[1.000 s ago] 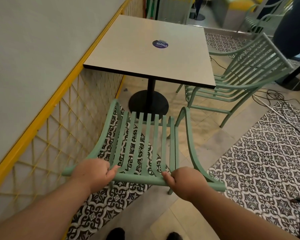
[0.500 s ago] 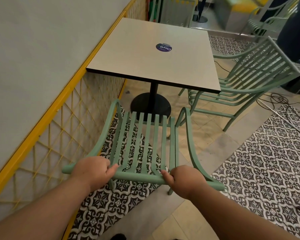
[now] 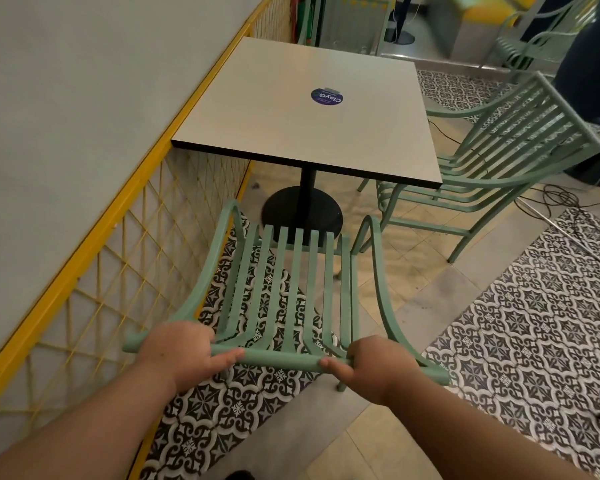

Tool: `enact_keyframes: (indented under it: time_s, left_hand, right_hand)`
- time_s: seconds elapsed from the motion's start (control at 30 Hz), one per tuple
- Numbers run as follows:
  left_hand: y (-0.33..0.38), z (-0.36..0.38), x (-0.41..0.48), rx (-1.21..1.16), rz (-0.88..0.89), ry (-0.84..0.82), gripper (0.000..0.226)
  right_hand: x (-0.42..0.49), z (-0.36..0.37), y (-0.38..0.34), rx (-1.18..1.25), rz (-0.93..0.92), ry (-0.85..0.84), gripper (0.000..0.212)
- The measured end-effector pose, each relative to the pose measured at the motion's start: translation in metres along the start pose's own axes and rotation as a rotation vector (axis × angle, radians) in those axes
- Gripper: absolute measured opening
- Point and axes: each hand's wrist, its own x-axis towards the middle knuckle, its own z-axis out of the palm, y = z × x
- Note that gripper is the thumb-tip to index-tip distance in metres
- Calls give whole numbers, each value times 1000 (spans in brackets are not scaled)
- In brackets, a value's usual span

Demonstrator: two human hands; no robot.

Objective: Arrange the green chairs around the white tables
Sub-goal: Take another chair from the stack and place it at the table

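Note:
A green slatted chair (image 3: 293, 282) stands right in front of me, its seat pointing at the near edge of a square white table (image 3: 305, 112) on a black pedestal. My left hand (image 3: 179, 351) grips the left part of the chair's top rail. My right hand (image 3: 374, 365) grips the right part of the same rail. A stack of green chairs (image 3: 492, 157) stands at the table's right side, seats tucked partly under the tabletop.
A grey wall with a yellow lattice railing (image 3: 94, 289) runs close along the left. Black cables (image 3: 565, 202) trail over the floor at the right. More green chairs (image 3: 527, 46) and a person in dark clothes (image 3: 589, 67) are at the far right.
The chair and my view have moved forward, closer to the table. Both hands keep the same grip on the top rail.

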Motion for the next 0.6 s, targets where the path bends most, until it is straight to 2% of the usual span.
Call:
enact_keyframes:
  time_s: [0.27,0.6]
  left_hand:
    - [-10,1,20,-3,-30,30,97]
    - [-27,-2,48,-17,-11,82,97]
  right_hand:
    - [19,-13,-3,-18,-14,9,105]
    - [48,-28,-8,-18,-16,45,97]
